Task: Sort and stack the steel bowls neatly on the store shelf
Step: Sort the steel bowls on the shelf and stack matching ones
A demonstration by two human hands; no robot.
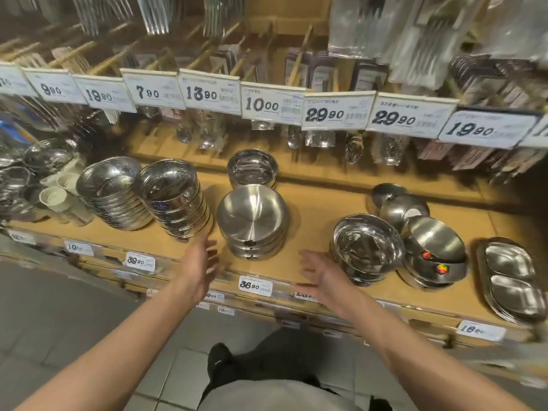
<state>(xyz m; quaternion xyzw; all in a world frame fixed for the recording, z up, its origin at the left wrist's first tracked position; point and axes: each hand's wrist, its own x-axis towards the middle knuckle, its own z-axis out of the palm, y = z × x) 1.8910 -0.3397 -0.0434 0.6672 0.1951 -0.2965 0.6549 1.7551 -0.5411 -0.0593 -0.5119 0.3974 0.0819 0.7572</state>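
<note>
Hands reach toward the brushed bowl stack (252,222) on the wooden shelf (311,221): left hand (197,264) just left of it, right hand (318,272) to its right, both with fingers spread, holding nothing. Shiny bowl stacks (172,197) stand left of it.

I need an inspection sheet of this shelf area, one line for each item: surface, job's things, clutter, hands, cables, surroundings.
Surface: wooden shelf, bare between the stacks.
Job's things: brushed bowl stack in the centre; two shiny stacks to the left; small stack behind; shiny bowl to the right.
Clutter: tilted bowl pile; divided trays; pale cups.
Hands: left hand and right hand open, holding nothing, either side of the centre stack.
Cables: nothing seen.
Surroundings: price tags, hanging packaged cutlery, tiled floor.
</note>
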